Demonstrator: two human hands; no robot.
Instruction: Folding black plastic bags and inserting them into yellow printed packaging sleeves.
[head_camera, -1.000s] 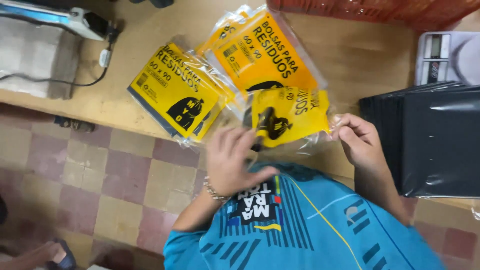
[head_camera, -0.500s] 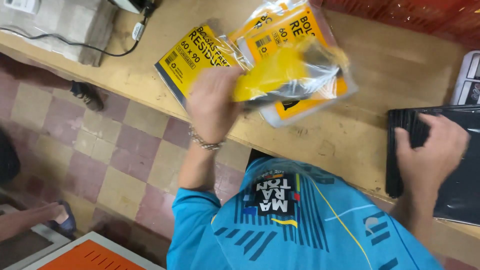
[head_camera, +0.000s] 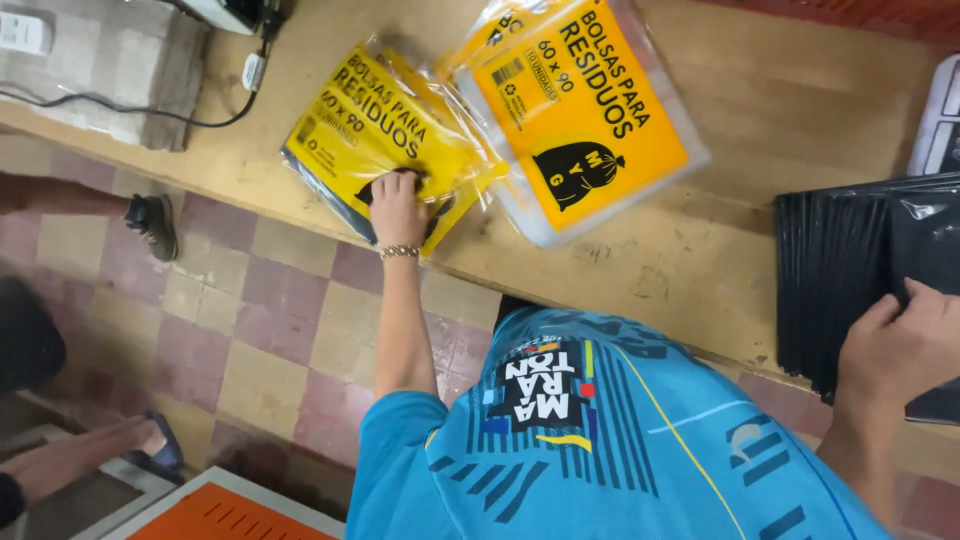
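Head view — left hand (head_camera: 397, 208) presses yellow packet (head_camera: 385, 130)

– we see glossy clear plastic wrap on the yellow packs (head_camera: 400, 140), crinkled and shiny.
– and we see the black bags (head_camera: 860, 270) as smooth, sheeny plastic; the wooden counter (head_camera: 780, 110) looks matt, worn and scuffed.

My left hand (head_camera: 398, 208) presses flat on a yellow pack (head_camera: 385, 140) of bags, lying at the near edge of the bench (head_camera: 780, 90), slightly overhanging it. My right hand (head_camera: 900, 345) grips the near edge of a black stack (head_camera: 860, 265), lying flat at the bench's right end.
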